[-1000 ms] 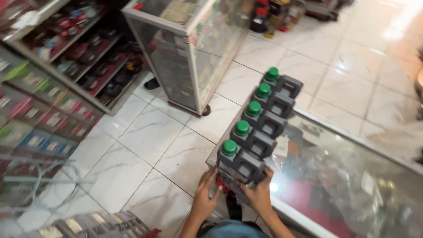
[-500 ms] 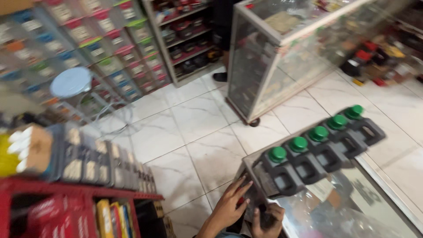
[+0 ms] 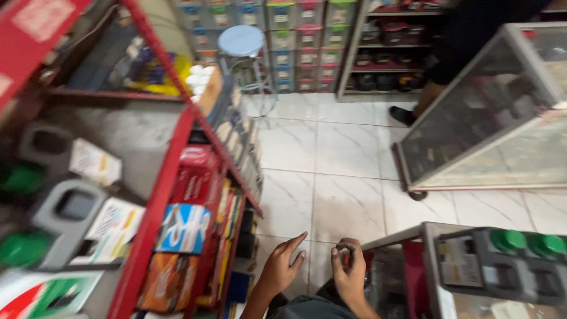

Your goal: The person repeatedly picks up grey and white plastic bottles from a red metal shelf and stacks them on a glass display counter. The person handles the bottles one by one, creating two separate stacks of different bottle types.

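Head view: both hands hang free just left of the grey green-capped bottles (image 3: 502,266) standing on the glass display surface (image 3: 413,233). The left hand (image 3: 282,267) has its fingers spread and holds nothing; the right hand (image 3: 349,269) has its fingers curled loosely, pinching nothing visible. To grasp the nearest bottle well, the right hand would do best to close on its body, not the cap. The bottle row is cut off at the right edge, motion blurs the red shelf (image 3: 159,201) left of it, and a person's leg (image 3: 428,97) beyond shows only partly
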